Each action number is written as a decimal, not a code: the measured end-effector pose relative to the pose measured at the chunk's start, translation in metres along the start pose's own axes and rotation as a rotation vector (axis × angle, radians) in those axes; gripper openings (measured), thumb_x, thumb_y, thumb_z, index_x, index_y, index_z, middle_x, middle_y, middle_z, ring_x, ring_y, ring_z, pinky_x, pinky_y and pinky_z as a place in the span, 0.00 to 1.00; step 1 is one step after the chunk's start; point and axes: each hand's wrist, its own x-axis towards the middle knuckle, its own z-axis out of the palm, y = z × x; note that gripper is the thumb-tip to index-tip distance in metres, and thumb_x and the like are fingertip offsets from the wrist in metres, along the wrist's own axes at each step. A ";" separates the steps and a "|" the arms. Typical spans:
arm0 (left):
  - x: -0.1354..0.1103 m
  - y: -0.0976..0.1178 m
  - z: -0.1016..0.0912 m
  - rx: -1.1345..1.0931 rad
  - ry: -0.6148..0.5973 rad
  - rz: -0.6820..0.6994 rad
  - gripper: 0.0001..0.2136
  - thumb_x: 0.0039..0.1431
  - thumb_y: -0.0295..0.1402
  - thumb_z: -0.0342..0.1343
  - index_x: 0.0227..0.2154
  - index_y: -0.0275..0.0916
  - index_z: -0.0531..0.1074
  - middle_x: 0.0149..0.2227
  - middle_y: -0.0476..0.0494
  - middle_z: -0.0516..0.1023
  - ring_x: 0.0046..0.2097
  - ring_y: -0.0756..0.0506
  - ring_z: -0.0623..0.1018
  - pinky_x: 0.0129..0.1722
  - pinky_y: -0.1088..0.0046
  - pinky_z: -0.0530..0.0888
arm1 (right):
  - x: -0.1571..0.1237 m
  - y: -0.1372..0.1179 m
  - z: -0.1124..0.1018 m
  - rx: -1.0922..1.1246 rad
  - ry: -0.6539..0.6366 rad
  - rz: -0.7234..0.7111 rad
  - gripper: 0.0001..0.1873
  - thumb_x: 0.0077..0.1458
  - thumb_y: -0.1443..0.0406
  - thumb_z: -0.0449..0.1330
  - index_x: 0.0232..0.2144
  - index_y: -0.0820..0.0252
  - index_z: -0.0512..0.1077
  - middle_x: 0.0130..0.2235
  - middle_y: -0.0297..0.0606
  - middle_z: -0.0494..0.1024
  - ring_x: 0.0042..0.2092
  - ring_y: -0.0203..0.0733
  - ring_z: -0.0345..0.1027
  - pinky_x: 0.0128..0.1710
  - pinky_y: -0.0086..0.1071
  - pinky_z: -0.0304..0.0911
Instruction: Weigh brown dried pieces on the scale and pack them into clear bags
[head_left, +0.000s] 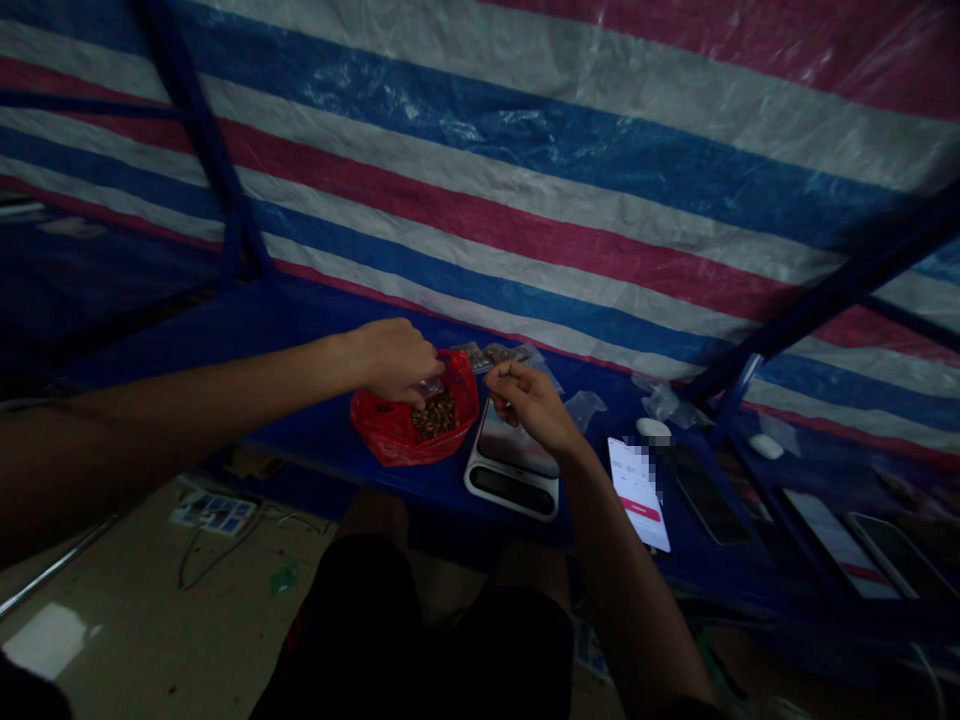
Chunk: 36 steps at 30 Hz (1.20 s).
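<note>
My left hand (394, 358) reaches down into an open red plastic bag (382, 437), its fingers closed round a small translucent, pinkish object (430, 387) whose kind I cannot make out. Small brown-gold pieces (436, 417) fill the bag's mouth just below that hand. Over a white digital scale (514, 492) with a dark display hovers my right hand (529, 400). Its thumb and fingers are pinched together, and whatever may be between them is hidden. Behind the scale lie small clear bags (491, 355) with brownish contents, close to the right fingertips.
A lit phone (637, 495) showing a timer lies right of the scale, with a dark phone (709, 490) beyond it. A white oval object (652, 428) and crumpled clear plastic (583, 408) lie nearby. Blue metal posts (214, 150) and a striped tarp (480, 200) bound the blue surface.
</note>
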 end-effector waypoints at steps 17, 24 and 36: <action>-0.029 -0.018 0.042 -0.284 0.148 -0.002 0.32 0.68 0.48 0.63 0.70 0.42 0.68 0.64 0.33 0.80 0.58 0.35 0.83 0.51 0.66 0.75 | -0.007 0.008 0.023 -0.178 -0.225 -0.108 0.14 0.63 0.58 0.67 0.48 0.59 0.79 0.31 0.30 0.76 0.32 0.36 0.67 0.34 0.32 0.63; -0.039 0.010 0.043 -0.491 0.182 0.030 0.28 0.71 0.43 0.56 0.71 0.42 0.66 0.68 0.34 0.76 0.63 0.36 0.80 0.60 0.61 0.76 | -0.021 0.006 0.034 -0.229 -0.282 -0.182 0.09 0.67 0.58 0.66 0.41 0.58 0.80 0.31 0.32 0.78 0.32 0.36 0.69 0.33 0.31 0.62; -0.032 0.033 0.029 -0.887 0.121 0.110 0.18 0.70 0.43 0.55 0.56 0.42 0.78 0.54 0.39 0.85 0.52 0.39 0.84 0.50 0.66 0.78 | -0.051 -0.010 0.013 -0.418 -0.232 -0.243 0.14 0.68 0.52 0.66 0.44 0.54 0.82 0.31 0.32 0.79 0.30 0.37 0.68 0.31 0.31 0.59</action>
